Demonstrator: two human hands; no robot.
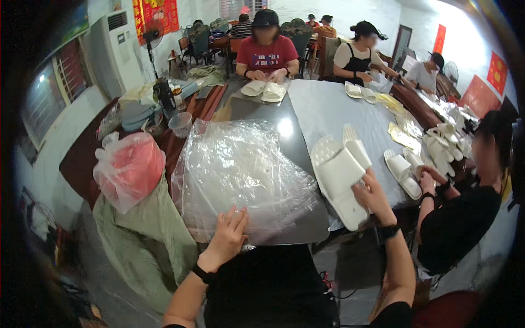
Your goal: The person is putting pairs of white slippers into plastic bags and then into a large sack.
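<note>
Nearest, the left hand [228, 232] lies flat, fingers spread, its grip wide and pressing on the near edge of a stack of clear plastic bags [240, 175] that rests on the dark bench [298, 147] straight in front of the person. The right hand [373, 198] has its grip closed around a pair of white slippers [340, 177], held together sole to sole and tilted above the right part of the bench. A black band sits on each wrist.

Just left of the bags, a red bundle wrapped in a clear bag [128, 167] sits on a green sack [145, 240]. To the right, a seated person in black [462, 224] handles another white slipper [403, 172] with both hands; more white slippers [445, 142] lie piled beyond them.

Farther along, a grey sheet [333, 109] covers the bench. At the far end a person in a red shirt [267, 54] holds pale slippers [263, 90], and a person in a white top with black straps [355, 57] sits beside another pair [360, 92].
</note>
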